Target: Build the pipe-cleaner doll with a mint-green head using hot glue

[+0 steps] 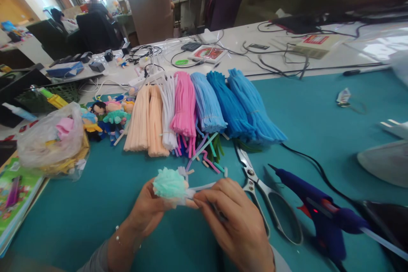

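Note:
My left hand is closed around a small doll with fluffy mint-green hair, made of fuzzy pipe cleaners. Pinched in my right hand is a white pipe cleaner, which meets the doll's pale body. Its far end runs behind my fingers. Just beyond the doll lie several short pipe cleaner offcuts. Large scissors rest to the right of my right hand. Farther right is a dark blue hot glue gun with a red light and a glue stick in its back.
Bundles of pipe cleaners in peach, white, pink and blue line the back of the green mat. At left are finished dolls, a plastic bag and a booklet. A black cord crosses the right side. People sit beyond.

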`<control>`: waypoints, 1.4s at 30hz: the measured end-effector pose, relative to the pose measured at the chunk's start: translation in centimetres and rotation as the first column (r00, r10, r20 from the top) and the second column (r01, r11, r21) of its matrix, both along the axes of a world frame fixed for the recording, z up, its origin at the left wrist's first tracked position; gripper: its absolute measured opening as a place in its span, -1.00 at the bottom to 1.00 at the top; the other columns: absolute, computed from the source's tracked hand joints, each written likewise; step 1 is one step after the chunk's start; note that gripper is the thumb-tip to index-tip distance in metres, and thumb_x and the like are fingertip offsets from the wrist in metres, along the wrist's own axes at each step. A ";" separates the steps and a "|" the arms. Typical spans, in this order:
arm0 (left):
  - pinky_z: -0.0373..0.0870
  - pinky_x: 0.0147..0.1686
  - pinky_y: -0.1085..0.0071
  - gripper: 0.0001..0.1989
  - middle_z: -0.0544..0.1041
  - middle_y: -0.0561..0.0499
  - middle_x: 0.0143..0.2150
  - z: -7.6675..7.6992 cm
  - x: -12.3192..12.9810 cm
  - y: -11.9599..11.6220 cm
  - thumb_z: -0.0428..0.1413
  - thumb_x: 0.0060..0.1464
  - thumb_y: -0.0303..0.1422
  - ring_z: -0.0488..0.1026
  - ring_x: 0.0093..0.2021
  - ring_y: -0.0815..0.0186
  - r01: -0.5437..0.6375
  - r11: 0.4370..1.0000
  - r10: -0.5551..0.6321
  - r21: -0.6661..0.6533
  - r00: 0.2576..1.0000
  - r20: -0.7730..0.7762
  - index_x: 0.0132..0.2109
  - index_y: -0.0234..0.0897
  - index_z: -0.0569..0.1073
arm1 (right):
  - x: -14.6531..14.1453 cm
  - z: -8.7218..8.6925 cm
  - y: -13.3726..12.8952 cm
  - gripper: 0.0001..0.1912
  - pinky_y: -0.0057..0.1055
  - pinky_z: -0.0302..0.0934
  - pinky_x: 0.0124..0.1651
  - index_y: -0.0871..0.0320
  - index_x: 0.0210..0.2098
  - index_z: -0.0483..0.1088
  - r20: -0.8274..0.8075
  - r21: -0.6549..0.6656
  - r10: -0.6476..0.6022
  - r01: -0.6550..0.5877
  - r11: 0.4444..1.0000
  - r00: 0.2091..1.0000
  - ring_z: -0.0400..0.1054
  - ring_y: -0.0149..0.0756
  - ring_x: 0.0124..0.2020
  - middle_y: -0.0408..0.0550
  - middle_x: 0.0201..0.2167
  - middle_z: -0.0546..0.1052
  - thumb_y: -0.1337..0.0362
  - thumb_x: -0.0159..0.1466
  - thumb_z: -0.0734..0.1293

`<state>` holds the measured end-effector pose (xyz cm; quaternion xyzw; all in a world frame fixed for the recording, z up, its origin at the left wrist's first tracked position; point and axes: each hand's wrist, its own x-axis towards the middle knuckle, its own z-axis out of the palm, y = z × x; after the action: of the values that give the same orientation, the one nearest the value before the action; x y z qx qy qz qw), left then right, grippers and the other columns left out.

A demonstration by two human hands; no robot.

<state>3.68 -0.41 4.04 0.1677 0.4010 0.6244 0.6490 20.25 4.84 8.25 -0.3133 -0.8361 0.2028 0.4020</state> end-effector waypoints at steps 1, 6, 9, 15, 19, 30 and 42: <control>0.39 -0.31 0.38 -0.63 0.59 -0.02 -0.40 0.0 0.0 0.0 0.40 -0.46 -0.42 0.49 -0.41 0.29 -0.002 1.000 0.002 -0.003 1.000 -0.008 -0.34 -0.33 0.56 | 0.0 -0.1 0.0 -0.83 -0.35 0.12 -0.41 0.14 -0.38 0.37 -0.008 0.004 0.007 -0.007 1.000 1.000 0.27 -0.33 -0.47 -0.12 -0.54 0.38 0.42 0.29 0.20; 0.39 -0.36 0.40 -0.62 0.58 -0.03 -0.43 0.3 0.0 0.1 0.40 -0.49 -0.42 0.48 -0.42 0.29 -0.018 1.000 0.018 -0.013 0.999 -0.031 -0.36 -0.35 0.55 | -0.1 -0.4 0.0 -0.85 -0.36 0.09 -0.41 0.16 -0.37 0.36 -0.036 0.010 0.019 -0.018 1.000 0.999 0.24 -0.33 -0.46 -0.12 -0.53 0.35 0.46 0.28 0.21; 0.39 -0.39 0.41 -0.64 0.57 -0.02 -0.47 0.4 0.0 0.2 0.40 -0.49 -0.42 0.47 -0.45 0.31 -0.007 1.000 0.007 -0.016 1.000 -0.019 -0.38 -0.34 0.56 | -0.1 -0.4 -0.1 -0.85 -0.36 0.06 -0.41 0.16 -0.36 0.36 -0.046 0.007 0.033 -0.032 0.999 0.998 0.23 -0.33 -0.46 -0.12 -0.53 0.35 0.48 0.28 0.21; 0.39 -0.41 0.44 -0.67 0.56 -0.01 -0.48 0.5 0.1 0.2 0.40 -0.49 -0.42 0.45 -0.48 0.34 -0.019 0.999 0.018 -0.030 0.999 -0.030 -0.41 -0.35 0.57 | -0.2 -0.6 -0.2 -0.87 -0.35 0.05 -0.40 0.18 -0.36 0.36 -0.044 0.004 0.046 -0.045 0.999 0.998 0.22 -0.31 -0.45 -0.09 -0.51 0.36 0.46 0.28 0.22; 0.40 -0.41 0.42 -0.66 0.56 -0.01 -0.49 0.5 0.1 0.2 0.41 -0.52 -0.40 0.46 -0.48 0.33 -0.010 1.000 0.010 -0.018 0.999 -0.040 -0.44 -0.36 0.57 | -0.2 -0.7 -0.1 -0.86 -0.35 0.04 -0.41 0.18 -0.36 0.36 -0.051 0.014 0.041 -0.041 0.999 0.998 0.20 -0.31 -0.46 -0.09 -0.52 0.35 0.46 0.29 0.22; 0.43 -0.33 0.33 -0.63 0.56 -0.01 -0.43 -0.1 -0.2 -0.1 0.39 -0.45 -0.39 0.49 -0.43 0.27 0.002 1.000 -0.001 0.006 0.998 -0.063 -0.35 -0.32 0.56 | -0.2 -0.6 -0.2 -0.85 -0.35 0.03 -0.43 0.16 -0.36 0.37 -0.061 0.042 0.031 -0.028 0.999 0.998 0.19 -0.32 -0.48 -0.12 -0.55 0.34 0.46 0.28 0.21; 0.39 -0.11 0.14 -0.58 0.56 -0.06 -0.38 -0.6 -0.4 -0.6 0.36 -0.36 -0.32 0.51 -0.26 0.12 -0.002 1.000 0.003 0.006 0.995 -0.104 -0.23 -0.30 0.53 | 0.0 0.4 0.0 -0.90 -0.36 0.05 -0.46 0.15 -0.41 0.37 -0.118 0.010 -0.001 0.002 1.000 0.993 0.22 -0.32 -0.49 -0.14 -0.57 0.31 0.46 0.19 0.28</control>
<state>3.24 -1.00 3.44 0.2014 0.4326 0.6168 0.6260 20.22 4.86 8.60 -0.2993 -0.8118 0.2164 0.4523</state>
